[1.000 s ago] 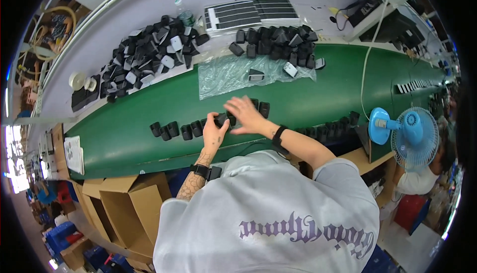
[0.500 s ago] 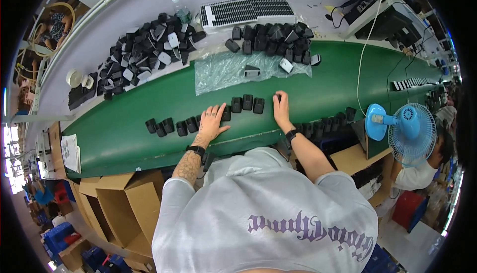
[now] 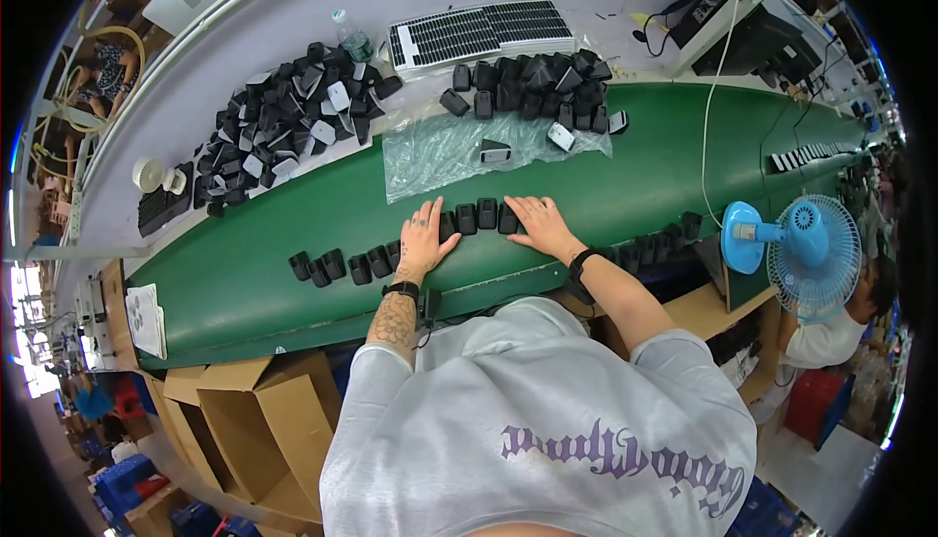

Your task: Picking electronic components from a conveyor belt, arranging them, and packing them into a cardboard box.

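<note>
My left hand [image 3: 422, 238] rests on the green work surface [image 3: 586, 190], fingers stretched out, beside the left end of a short row of black, box-like device housings [image 3: 487, 214]. Its thumb lies near the lower edge of the leftmost housing. From the other side my right hand [image 3: 542, 226] reaches over, fingers extended and touching the right end of that row. Whether another piece sits under the right palm is hidden. More black housings [image 3: 333, 263] stand left of my left hand, in a line running down toward the left.
Heaped black and grey parts [image 3: 293, 117] lie at the far left. Black housings [image 3: 532, 83] crowd behind a clear plastic sheet [image 3: 430, 161]. A slotted tray [image 3: 479, 34], bottle [image 3: 353, 37] and blue fan [image 3: 806, 244] stand around. Open cartons [image 3: 259, 429] are below left.
My right hand has moved left, from apart to against the row's right end. My left hand stays at the left end. The view has shifted slightly.
</note>
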`<state>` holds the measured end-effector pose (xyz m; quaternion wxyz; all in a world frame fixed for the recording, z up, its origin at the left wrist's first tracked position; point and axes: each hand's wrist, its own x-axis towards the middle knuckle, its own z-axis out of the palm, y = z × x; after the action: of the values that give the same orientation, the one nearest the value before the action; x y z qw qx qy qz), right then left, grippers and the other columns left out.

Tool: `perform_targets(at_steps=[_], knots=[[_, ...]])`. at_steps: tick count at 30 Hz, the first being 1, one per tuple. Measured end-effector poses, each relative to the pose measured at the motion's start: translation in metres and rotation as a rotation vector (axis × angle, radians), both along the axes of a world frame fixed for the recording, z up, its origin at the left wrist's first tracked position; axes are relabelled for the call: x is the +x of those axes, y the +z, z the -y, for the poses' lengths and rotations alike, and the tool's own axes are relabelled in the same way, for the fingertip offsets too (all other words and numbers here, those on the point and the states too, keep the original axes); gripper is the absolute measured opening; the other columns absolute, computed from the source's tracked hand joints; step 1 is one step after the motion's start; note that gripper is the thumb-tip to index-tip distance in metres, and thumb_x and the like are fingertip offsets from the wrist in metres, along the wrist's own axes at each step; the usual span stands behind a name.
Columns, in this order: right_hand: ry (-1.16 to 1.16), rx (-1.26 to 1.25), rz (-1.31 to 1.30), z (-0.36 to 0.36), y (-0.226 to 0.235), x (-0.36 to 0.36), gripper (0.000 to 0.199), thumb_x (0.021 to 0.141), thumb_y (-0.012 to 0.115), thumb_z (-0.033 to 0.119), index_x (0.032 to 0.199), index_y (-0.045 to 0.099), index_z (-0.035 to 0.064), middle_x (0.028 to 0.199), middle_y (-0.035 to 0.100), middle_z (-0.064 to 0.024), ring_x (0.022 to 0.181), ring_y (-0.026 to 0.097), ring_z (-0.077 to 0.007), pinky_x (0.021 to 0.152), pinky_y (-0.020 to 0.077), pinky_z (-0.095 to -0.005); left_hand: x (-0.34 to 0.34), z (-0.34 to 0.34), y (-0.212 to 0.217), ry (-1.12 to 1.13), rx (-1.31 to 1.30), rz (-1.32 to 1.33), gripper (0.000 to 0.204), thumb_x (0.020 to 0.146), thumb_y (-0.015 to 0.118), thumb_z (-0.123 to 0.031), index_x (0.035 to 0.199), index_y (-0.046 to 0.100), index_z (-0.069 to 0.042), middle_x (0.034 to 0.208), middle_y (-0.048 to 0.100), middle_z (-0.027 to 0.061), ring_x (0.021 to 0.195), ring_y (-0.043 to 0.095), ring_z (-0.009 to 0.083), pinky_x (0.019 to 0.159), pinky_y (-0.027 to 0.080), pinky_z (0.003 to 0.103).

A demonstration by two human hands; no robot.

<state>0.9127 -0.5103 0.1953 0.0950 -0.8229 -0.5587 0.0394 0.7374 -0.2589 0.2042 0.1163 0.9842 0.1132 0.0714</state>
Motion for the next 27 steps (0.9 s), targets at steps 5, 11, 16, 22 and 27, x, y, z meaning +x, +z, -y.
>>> perform_targets(at_steps=[5, 11, 16, 22, 27], knots=[[-0.065, 0.178, 0.13, 0.009, 0.007, -0.004, 0.086, 0.08, 0.073, 0.046, 0.148, 0.037, 0.0079, 0.14, 0.049, -0.0102, 0.129, 0.046, -0.0264, 0.109, 0.0327, -0.0478, -0.024, -0.02, 0.001, -0.289, 0.118, 0.062, 0.093, 0.081, 0.071, -0.052, 0.152, 0.032, -0.006, 0.149, 0.042, 0.0102, 0.12, 0.052, 0.0292, 0.096, 0.045, 0.044], [-0.016, 0.129, 0.081, -0.004, 0.002, 0.0, 0.086, 0.081, 0.072, 0.048, 0.149, 0.038, 0.0079, 0.139, 0.05, -0.0089, 0.125, 0.048, -0.026, 0.103, 0.0374, -0.0457, -0.006, -0.016, -0.009, -0.135, 0.082, -0.059, 0.091, 0.081, 0.071, -0.053, 0.154, 0.033, -0.013, 0.142, 0.047, 0.009, 0.119, 0.051, 0.0266, 0.096, 0.044, 0.044], [0.08, 0.072, 0.108, -0.01, -0.002, 0.012, 0.085, 0.082, 0.069, 0.051, 0.149, 0.038, 0.0084, 0.136, 0.052, -0.0066, 0.118, 0.051, -0.0244, 0.096, 0.0402, -0.0418, -0.008, -0.013, -0.005, -0.177, 0.161, -0.022, 0.087, 0.082, 0.069, -0.053, 0.153, 0.035, -0.016, 0.143, 0.046, 0.0096, 0.125, 0.046, 0.0288, 0.107, 0.031, 0.057], [0.08, 0.144, 0.142, -0.006, -0.003, 0.012, 0.086, 0.082, 0.069, 0.051, 0.149, 0.037, 0.0082, 0.139, 0.051, -0.0077, 0.124, 0.048, -0.0242, 0.099, 0.0383, -0.0457, 0.026, 0.021, 0.007, -0.264, 0.122, 0.038, 0.089, 0.082, 0.069, -0.053, 0.151, 0.036, -0.009, 0.147, 0.043, 0.0107, 0.132, 0.042, 0.0275, 0.116, 0.024, 0.055], [-0.021, 0.091, 0.172, -0.003, 0.001, 0.002, 0.088, 0.083, 0.068, 0.053, 0.151, 0.035, 0.0078, 0.14, 0.05, -0.0077, 0.125, 0.047, -0.0246, 0.098, 0.0382, -0.0457, 0.053, 0.027, -0.008, -0.268, 0.242, 0.029, 0.096, 0.079, 0.069, -0.058, 0.153, 0.032, -0.01, 0.133, 0.051, 0.014, 0.113, 0.053, 0.0287, 0.088, 0.044, 0.045]])
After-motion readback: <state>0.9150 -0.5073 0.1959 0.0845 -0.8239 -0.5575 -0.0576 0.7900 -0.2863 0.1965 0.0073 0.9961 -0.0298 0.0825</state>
